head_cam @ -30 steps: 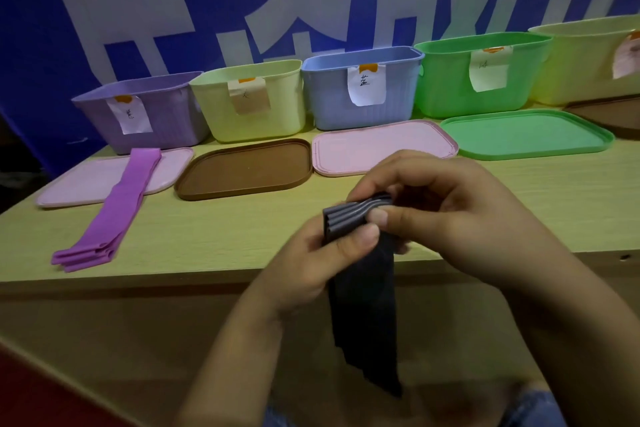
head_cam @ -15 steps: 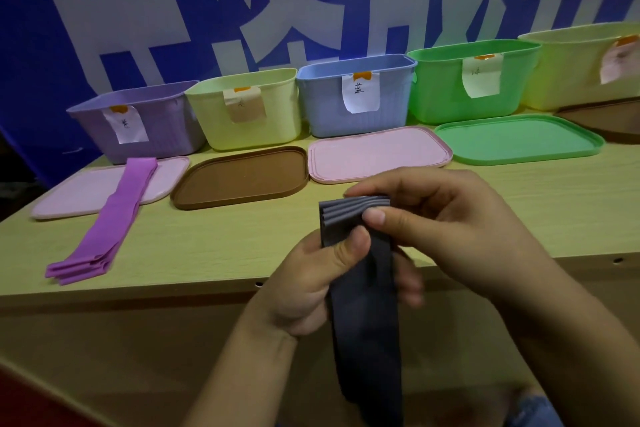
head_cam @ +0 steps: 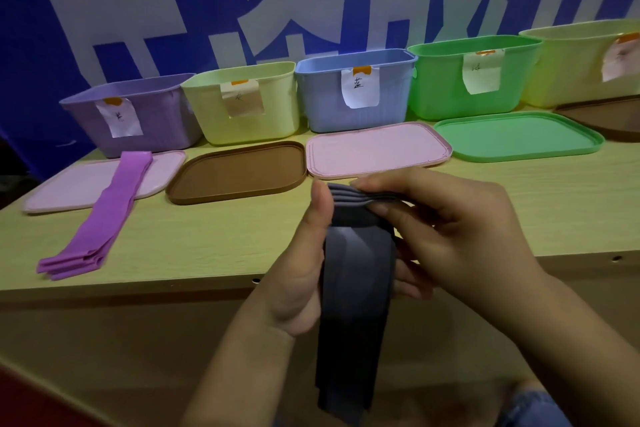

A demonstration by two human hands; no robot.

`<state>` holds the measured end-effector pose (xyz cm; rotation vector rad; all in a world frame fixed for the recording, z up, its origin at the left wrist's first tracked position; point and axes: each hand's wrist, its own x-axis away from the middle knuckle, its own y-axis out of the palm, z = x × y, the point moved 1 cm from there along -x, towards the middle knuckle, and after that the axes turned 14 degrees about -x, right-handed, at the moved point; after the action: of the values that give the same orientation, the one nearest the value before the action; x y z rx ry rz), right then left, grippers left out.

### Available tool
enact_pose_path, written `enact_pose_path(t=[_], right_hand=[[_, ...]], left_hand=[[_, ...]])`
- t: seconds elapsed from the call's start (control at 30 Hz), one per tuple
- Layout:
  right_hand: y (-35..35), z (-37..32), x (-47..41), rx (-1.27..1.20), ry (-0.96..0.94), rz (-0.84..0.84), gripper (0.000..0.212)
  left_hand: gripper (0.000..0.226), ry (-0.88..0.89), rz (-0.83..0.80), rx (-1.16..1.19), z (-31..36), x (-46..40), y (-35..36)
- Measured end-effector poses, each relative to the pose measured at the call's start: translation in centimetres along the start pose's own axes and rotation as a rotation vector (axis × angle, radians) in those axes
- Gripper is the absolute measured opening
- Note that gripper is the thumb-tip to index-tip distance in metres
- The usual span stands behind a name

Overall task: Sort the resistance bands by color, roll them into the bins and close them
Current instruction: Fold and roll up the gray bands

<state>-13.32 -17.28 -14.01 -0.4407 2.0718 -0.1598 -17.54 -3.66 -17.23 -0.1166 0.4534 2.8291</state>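
the dark grey bands (head_cam: 356, 274), several stacked flat, hang in front of the worktop's (head_cam: 214, 236) near edge, their upper ends bent over at the top and their long tails dropping straight down towards the person's lap. the stack is held upright like this, it seems, so the loose length stays tidy while the top end is turned over to start a roll.

the left hand's grip (head_cam: 304, 263) is closed on the stack from its left side: the thumb stands up along the front edge, and fingers wrapped behind show past the right edge. the right hand's grip (head_cam: 446, 229) is narrow, a pinch: thumb underneath and fingers on top clamp the layered ends, wrist raised and forearm coming in from the lower right. the pose reads as the start of the rolling step.

well left of both grips, the purple bands (head_cam: 104, 218) lie flat on the worktop, their far end resting on the pale pink lid (head_cam: 62, 191). beyond the grips lie the brown lid (head_cam: 239, 172), a second pink lid (head_cam: 377, 149) and the green lid (head_cam: 516, 135), each off its bin so the bins stay open for filling. behind them stand the purple bin (head_cam: 145, 118), yellow-green bin (head_cam: 242, 104), blue bin (head_cam: 353, 90), green bin (head_cam: 474, 73) and another yellow-green bin (head_cam: 581, 62), each with a paper label.
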Motion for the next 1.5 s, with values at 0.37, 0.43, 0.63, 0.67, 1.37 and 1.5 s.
enact_pose_path(t=[0.37, 0.43, 0.63, 0.67, 1.37, 1.5], right_hand=[[-0.2, 1.8, 0.1, -0.343, 0.192, -0.125, 0.024], [-0.4, 1.9, 0.1, -0.557, 0.343, -0.153, 0.027], [-1.6, 2.6, -0.3, -0.999, 0.644, -0.329, 0.044], [-1.8, 2.6, -0.8, -1.040, 0.699, -0.320, 0.043], [0.5, 1.1, -0.2, -0.381, 0.463, -0.252, 0.024], [0.7, 0.8, 0.0, -0.211, 0.299, -0.114, 0.026]], left_hand=[[0.066, -0.097, 0.080, -0.260, 0.4, 0.5, 0.3], [0.066, -0.114, 0.078, -0.339, 0.5, 0.7, 0.3], [0.055, -0.095, 0.098, -0.423, 0.5, 0.8, -0.2], [0.058, -0.108, 0.058, -0.446, 0.6, 0.8, 0.0], [0.058, 0.029, 0.034, -0.203, -1.3, 0.1, -1.6], [0.050, 0.055, 0.036, -0.129, -1.2, -0.3, -1.4]])
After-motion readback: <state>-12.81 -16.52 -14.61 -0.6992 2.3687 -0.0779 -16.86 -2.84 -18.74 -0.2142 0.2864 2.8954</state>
